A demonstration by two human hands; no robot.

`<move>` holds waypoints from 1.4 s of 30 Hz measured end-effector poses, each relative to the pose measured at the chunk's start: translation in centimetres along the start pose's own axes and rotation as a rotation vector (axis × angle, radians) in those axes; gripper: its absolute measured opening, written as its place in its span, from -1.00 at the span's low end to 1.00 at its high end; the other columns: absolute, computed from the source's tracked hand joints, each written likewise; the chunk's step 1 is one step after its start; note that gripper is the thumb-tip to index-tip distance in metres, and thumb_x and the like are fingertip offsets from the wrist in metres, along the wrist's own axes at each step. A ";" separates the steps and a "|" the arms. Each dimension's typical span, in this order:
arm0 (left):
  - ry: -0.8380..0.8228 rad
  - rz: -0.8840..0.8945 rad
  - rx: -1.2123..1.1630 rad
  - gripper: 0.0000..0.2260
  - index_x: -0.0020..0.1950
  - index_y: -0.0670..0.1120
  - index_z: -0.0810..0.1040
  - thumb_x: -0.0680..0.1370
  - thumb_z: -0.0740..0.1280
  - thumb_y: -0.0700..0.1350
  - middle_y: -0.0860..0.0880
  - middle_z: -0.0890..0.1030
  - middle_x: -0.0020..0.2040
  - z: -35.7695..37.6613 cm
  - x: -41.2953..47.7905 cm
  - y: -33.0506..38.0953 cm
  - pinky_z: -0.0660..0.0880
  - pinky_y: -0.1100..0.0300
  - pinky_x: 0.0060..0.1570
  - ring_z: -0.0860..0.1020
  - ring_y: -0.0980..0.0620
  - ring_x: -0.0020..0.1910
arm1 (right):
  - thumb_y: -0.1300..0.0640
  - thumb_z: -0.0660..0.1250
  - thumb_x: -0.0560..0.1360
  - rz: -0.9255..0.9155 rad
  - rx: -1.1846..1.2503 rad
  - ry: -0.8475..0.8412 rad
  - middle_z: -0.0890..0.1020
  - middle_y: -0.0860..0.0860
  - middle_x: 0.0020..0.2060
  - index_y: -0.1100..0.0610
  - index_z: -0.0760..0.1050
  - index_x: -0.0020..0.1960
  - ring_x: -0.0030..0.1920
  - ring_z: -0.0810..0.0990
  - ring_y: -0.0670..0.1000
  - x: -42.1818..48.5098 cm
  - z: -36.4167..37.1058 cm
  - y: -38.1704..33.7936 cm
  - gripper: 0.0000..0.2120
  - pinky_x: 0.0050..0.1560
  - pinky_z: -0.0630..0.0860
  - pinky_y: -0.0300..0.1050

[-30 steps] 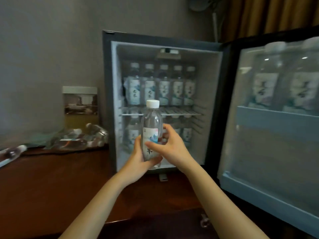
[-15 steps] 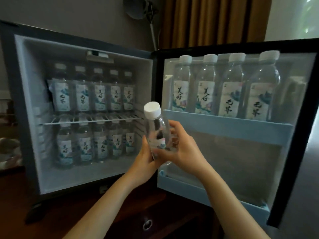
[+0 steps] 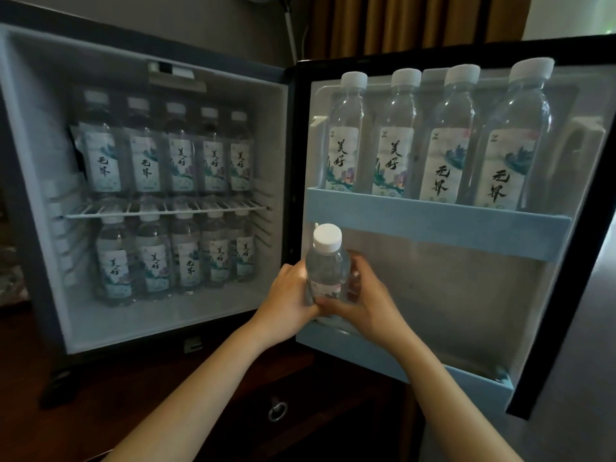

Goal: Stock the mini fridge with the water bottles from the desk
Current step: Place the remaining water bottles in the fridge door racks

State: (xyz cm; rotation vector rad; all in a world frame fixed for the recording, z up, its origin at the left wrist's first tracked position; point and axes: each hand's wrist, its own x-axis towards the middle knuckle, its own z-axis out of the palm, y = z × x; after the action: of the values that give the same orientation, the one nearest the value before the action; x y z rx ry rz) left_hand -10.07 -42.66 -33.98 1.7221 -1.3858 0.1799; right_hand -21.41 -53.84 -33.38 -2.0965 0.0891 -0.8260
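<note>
One bottle point(image 3: 328, 261) clasped by left grip point(image 3: 286, 298) and right grip point(image 3: 370, 305), low against door point(image 3: 466, 295); four door bottles point(image 3: 396, 141) above, ten inner bottles point(image 3: 180, 161) left.

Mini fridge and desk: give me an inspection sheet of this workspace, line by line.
Surface: dark wooden desk with a ring-pull drawer.
Job's things: fridge open; top row of five bottles on the wire shelf, bottom row of five below; four bottles in the upper door shelf; held bottle upright at the lower door shelf, its base hidden.
Clutter: blurred items at the left edge, unidentifiable.
Hands: left hand and right hand both grip the held bottle.
Cables: none certain; white pole behind the fridge.
Surroundings: grey wall, curtain.
</note>
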 end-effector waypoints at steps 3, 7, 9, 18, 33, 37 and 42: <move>0.034 0.031 0.053 -0.60 0.21 0.09 0.43 0.38 0.38 -0.03 0.19 0.49 0.09 0.3 0.0 -0.3 0.34 0.26 0.19 0.42 0.10 0.09 | 0.10 0.54 0.31 -0.007 0.009 0.007 0.56 -0.30 0.02 -0.28 0.26 0.20 0.05 0.53 -0.36 0.0 0.1 0.5 -0.36 -0.03 0.48 -0.46; 0.066 0.056 0.040 -0.43 0.22 0.36 0.27 0.33 0.45 0.02 0.40 0.42 0.08 0.4 -0.3 -0.3 0.27 0.45 0.13 0.39 0.33 0.05 | 0.07 0.53 0.32 -0.016 -0.005 0.010 0.59 -0.20 0.02 -0.25 0.29 0.16 0.03 0.57 -0.26 -0.2 0.4 1.0 -0.43 -0.06 0.54 -0.36; 0.053 0.036 0.008 -0.33 0.31 0.31 0.24 0.31 0.49 0.09 0.30 0.50 0.10 0.6 -0.2 -0.6 0.42 0.22 0.14 0.47 0.22 0.09 | 0.04 0.51 0.31 -0.020 -0.024 0.011 0.59 -0.19 0.01 -0.28 0.32 0.09 0.02 0.58 -0.27 -0.2 0.5 1.0 -0.49 -0.10 0.54 -0.36; 0.125 0.027 0.146 -0.04 0.41 0.30 -0.15 0.30 0.51 0.13 0.29 0.25 0.22 1.0 -1.5 -1.0 0.27 0.45 0.09 0.24 0.34 0.15 | -0.09 0.43 0.38 0.037 -0.131 0.017 0.59 -0.33 -0.17 -0.35 0.39 -0.07 -0.09 0.54 -0.42 0.2 0.5 1.6 -0.73 -0.23 0.43 -0.55; 0.236 0.010 0.222 -0.35 0.44 0.06 0.26 0.42 0.46 -0.08 0.12 0.27 0.29 -0.4 -4.7 -2.6 0.39 0.45 0.05 0.39 0.28 0.05 | -0.01 0.25 0.49 -0.413 -0.408 0.620 0.52 0.12 -0.13 0.27 0.45 0.12 -0.10 0.48 0.04 -0.4 3.1 -1.8 -0.63 -0.08 0.41 -0.19; 0.288 -0.058 0.290 -0.48 0.37 0.02 0.36 0.44 0.44 -0.15 0.11 0.28 0.24 -3.1 -6.9 -4.1 0.32 0.59 0.00 0.39 0.27 0.00 | 0.09 0.23 0.50 -0.539 -0.406 0.515 0.53 0.12 -0.24 0.28 0.52 -0.04 -0.19 0.50 0.11 0.8 6.3 -3.6 -0.76 -0.13 0.34 -0.22; 0.391 -0.183 0.389 -0.61 0.26 0.00 0.46 0.46 0.41 -0.20 0.14 0.27 0.16 -8.4 -11.6 -6.5 0.33 0.60 -0.08 0.41 0.27 -0.09 | 0.15 0.19 0.51 -0.591 -0.360 0.351 0.54 0.09 -0.25 0.25 0.53 -0.12 -0.18 0.50 0.10 1.8 12.5 -5.3 -0.79 -0.13 0.32 -0.26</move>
State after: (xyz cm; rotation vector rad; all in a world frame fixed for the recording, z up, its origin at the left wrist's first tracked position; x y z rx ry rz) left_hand -5.44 -28.60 -39.50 1.9859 -0.9415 0.6820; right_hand -13.85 -42.45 -33.66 -2.3193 -0.2227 -1.6322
